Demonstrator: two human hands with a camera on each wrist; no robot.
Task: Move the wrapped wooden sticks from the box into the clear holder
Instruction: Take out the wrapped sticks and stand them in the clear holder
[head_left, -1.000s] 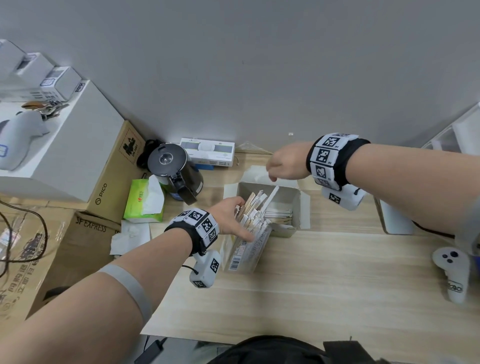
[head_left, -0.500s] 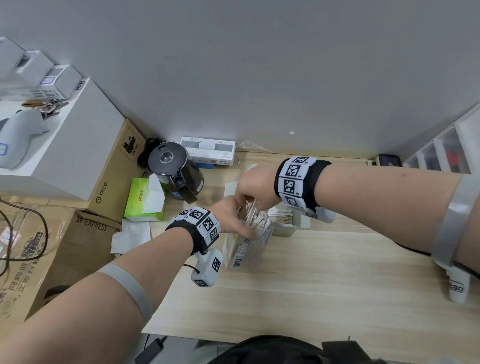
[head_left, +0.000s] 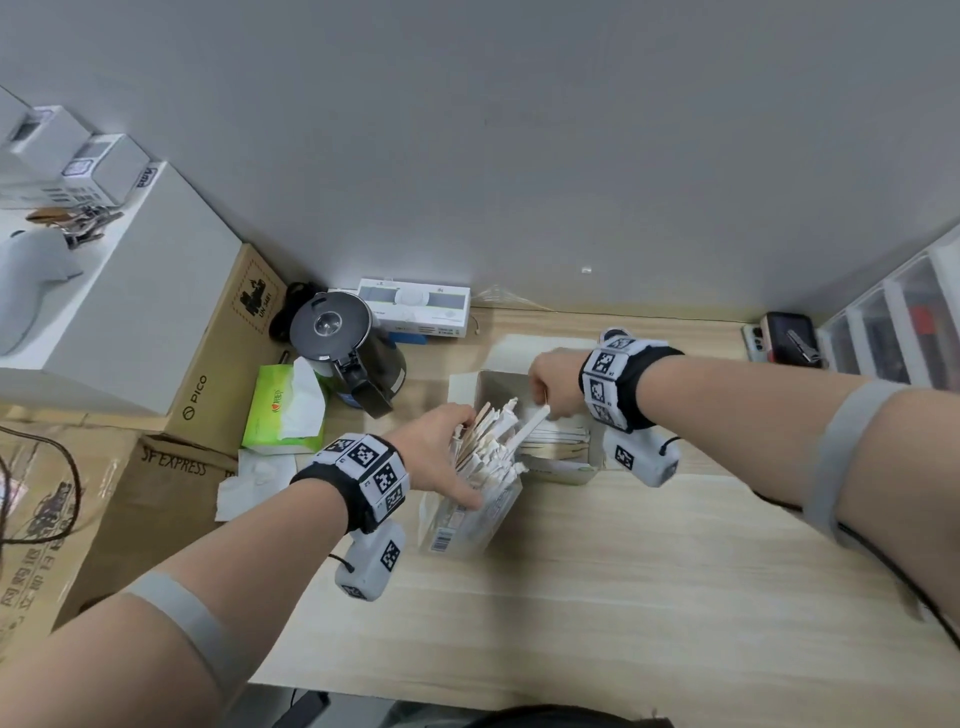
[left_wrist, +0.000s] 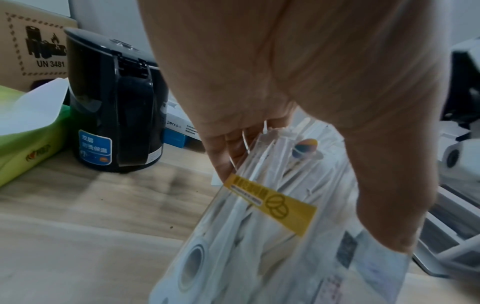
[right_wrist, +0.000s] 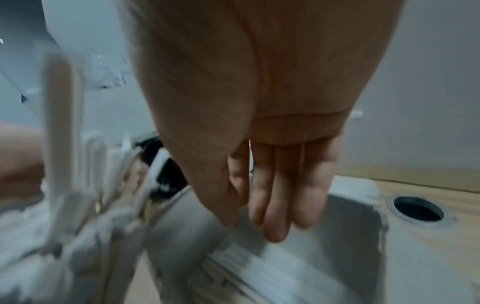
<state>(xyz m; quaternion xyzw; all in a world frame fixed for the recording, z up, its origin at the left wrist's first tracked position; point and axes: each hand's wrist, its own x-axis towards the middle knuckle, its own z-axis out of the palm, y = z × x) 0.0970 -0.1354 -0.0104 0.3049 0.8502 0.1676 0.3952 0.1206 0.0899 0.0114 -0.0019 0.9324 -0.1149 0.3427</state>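
The clear holder (head_left: 470, 525) stands on the wooden desk, packed with upright wrapped wooden sticks (head_left: 488, 441). My left hand (head_left: 452, 457) grips it, thumb on the near side and fingers behind; the left wrist view shows the holder (left_wrist: 272, 226) with a yellow label. Behind it sits the open white box (head_left: 491, 387) with more wrapped sticks (head_left: 556, 439) lying flat. One stick (head_left: 527, 428) leans out of the holder toward my right hand (head_left: 550, 395). That hand hovers over the box (right_wrist: 337, 236), and the right wrist view shows its fingers (right_wrist: 272, 205) hanging relaxed with nothing between them.
A black kettle (head_left: 345, 348) and a green tissue pack (head_left: 283, 410) stand left of the holder. Cardboard boxes (head_left: 208, 364) line the left edge. A flat white box (head_left: 415, 306) lies by the wall, clear drawers (head_left: 893, 322) at right. Bare desk (head_left: 623, 571) stretches in front.
My right hand came from the box to the holder, then drew back right over the box. A stick now leans out of the holder. The left hand kept its grip.
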